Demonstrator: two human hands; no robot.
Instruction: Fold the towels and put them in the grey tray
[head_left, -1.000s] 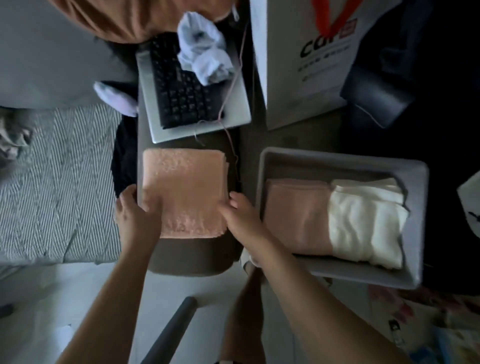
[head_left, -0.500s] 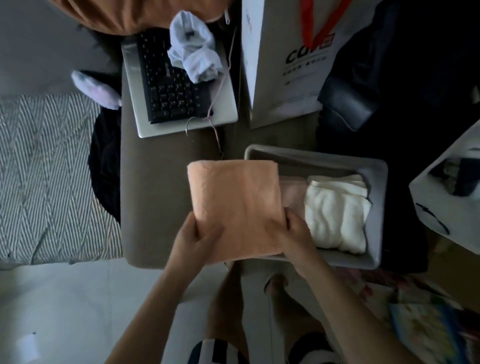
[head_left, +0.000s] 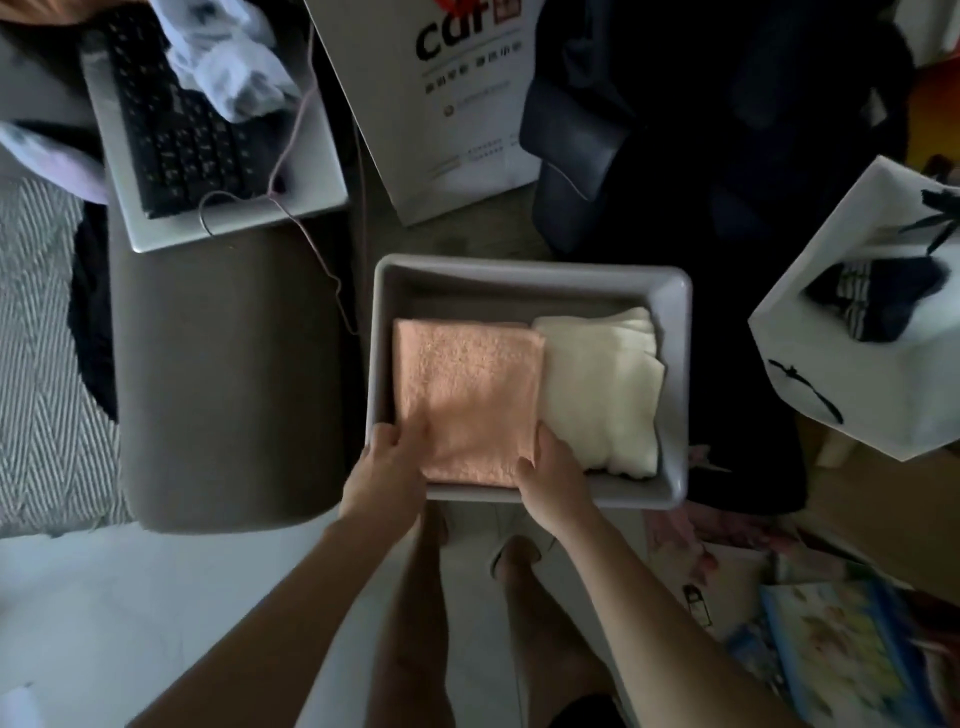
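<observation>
A folded peach towel (head_left: 467, 395) lies in the left half of the grey tray (head_left: 530, 273), on top of whatever was there before, which is hidden. Beside it on the right sits a folded cream towel (head_left: 602, 389). My left hand (head_left: 387, 467) grips the peach towel's near left corner, thumb on top. My right hand (head_left: 550, 470) holds its near right corner, between the two towels. Both hands rest at the tray's near rim.
A brown padded stool (head_left: 223, 384) stands left of the tray, carrying a laptop (head_left: 208, 130) with crumpled white cloth (head_left: 228, 62) and a thin cable. A white paper bag (head_left: 441, 104) stands behind; another white bag (head_left: 872, 332) is at the right. Dark clothing lies beyond.
The peach towel went from the stool, lifted by both hands, rightward into the tray's left half, covering the pink towel there. The view shifted right with it.
</observation>
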